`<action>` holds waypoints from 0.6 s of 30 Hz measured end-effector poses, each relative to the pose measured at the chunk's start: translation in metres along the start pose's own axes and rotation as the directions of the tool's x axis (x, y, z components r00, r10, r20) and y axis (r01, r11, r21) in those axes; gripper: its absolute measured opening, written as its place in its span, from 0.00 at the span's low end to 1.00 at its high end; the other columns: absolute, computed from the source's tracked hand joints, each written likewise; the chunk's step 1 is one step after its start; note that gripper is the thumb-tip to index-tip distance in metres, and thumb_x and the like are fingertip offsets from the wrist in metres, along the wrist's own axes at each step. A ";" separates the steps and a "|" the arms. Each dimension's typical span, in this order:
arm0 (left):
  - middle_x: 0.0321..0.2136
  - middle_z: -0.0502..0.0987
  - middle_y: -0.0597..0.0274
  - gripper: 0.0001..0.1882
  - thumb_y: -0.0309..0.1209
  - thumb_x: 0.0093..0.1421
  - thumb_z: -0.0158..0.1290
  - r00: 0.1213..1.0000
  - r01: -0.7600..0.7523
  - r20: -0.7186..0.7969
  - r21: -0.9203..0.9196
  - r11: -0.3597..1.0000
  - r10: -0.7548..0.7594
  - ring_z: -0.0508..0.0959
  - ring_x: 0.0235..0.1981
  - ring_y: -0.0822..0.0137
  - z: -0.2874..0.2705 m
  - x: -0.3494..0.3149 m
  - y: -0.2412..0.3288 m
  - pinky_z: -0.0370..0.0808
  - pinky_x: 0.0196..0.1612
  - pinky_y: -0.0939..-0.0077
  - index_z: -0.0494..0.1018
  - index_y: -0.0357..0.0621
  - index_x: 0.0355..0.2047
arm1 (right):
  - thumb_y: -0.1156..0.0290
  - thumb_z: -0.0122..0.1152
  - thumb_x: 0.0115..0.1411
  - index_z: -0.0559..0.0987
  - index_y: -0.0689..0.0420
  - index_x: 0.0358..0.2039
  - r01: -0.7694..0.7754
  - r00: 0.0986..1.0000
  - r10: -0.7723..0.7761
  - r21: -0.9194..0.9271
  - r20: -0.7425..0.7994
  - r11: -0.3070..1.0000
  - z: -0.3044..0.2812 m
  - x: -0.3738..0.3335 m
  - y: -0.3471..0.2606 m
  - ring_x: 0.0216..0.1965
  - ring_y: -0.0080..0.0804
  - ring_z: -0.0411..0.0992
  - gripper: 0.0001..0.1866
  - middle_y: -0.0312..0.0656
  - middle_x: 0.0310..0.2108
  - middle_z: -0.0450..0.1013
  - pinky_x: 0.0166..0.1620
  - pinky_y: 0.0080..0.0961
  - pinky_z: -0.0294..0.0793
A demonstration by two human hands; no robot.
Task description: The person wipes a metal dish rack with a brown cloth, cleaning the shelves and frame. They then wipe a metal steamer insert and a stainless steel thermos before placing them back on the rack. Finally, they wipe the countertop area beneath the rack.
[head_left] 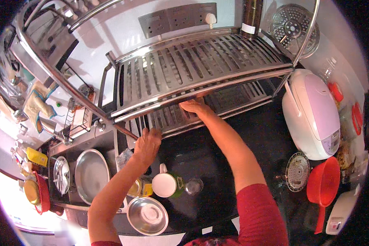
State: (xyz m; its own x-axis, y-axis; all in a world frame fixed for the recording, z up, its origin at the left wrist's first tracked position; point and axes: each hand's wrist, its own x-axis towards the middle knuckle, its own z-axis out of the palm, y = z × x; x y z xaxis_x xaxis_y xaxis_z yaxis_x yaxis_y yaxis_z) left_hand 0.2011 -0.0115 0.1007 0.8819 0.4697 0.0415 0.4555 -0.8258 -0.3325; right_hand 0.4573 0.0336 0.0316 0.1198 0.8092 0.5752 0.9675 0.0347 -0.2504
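A two-tier steel dish rack (pixel 201 61) with slotted shelves stands against the wall. My right hand (pixel 194 105) reaches between the tiers, just above the lower shelf (pixel 229 98). Its fingers stretch leftward, and the upper rail is close over them. At the lower shelf's front left corner is my left hand (pixel 147 144), its fingers curled; what they hold, if anything, is hidden. Below it on the black counter are a white mug (pixel 164 184), a clear glass (pixel 194 186) and a steel bowl (pixel 147 216). A yellow-labelled jar (pixel 140 188) is partly behind my left forearm.
To the left, a sink holds a large steel basin (pixel 92 176) and a steel plate (pixel 61 175). A red basket (pixel 42 192) sits beyond. On the right are a white and pink rice cooker (pixel 313 115), a red strainer (pixel 324 182) and a perforated disc (pixel 298 172). Rack posts flank my arms.
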 end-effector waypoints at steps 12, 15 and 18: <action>0.33 0.73 0.54 0.10 0.20 0.48 0.51 0.998 -0.053 0.038 -0.058 0.997 0.055 0.75 0.40 0.55 0.013 0.011 -0.014 0.79 0.34 0.71 0.73 0.37 0.33 | 0.60 0.50 0.60 0.76 0.52 0.44 0.149 0.530 -0.345 0.316 0.774 0.937 -0.096 -0.016 -0.015 0.49 0.35 0.62 0.15 0.42 0.44 0.69 0.53 0.37 0.57; 0.33 0.73 0.54 0.09 0.20 0.48 0.51 0.997 -0.078 0.010 -0.059 0.995 0.079 0.75 0.40 0.56 0.013 0.008 -0.017 0.80 0.33 0.71 0.73 0.37 0.32 | 0.58 0.47 0.61 0.70 0.57 0.48 -0.208 0.859 -0.066 0.464 0.507 0.861 -0.094 0.003 -0.037 0.53 0.39 0.62 0.20 0.47 0.51 0.66 0.58 0.40 0.55; 0.33 0.72 0.55 0.10 0.21 0.49 0.50 0.995 -0.095 0.007 -0.055 0.994 0.096 0.75 0.39 0.55 0.011 0.006 -0.016 0.80 0.34 0.69 0.72 0.39 0.34 | 0.55 0.48 0.60 0.67 0.56 0.51 -0.339 0.931 0.056 0.800 0.361 0.496 -0.060 0.019 -0.043 0.56 0.36 0.60 0.24 0.45 0.54 0.63 0.61 0.36 0.55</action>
State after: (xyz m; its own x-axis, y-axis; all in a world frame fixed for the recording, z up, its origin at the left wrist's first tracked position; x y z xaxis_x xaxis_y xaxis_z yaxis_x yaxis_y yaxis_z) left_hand 0.1980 0.0083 0.0961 0.9207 0.3904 0.0031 0.3753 -0.8828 -0.2827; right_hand 0.4318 0.0121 0.1003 0.0850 0.9668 0.2408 0.2610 0.2116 -0.9419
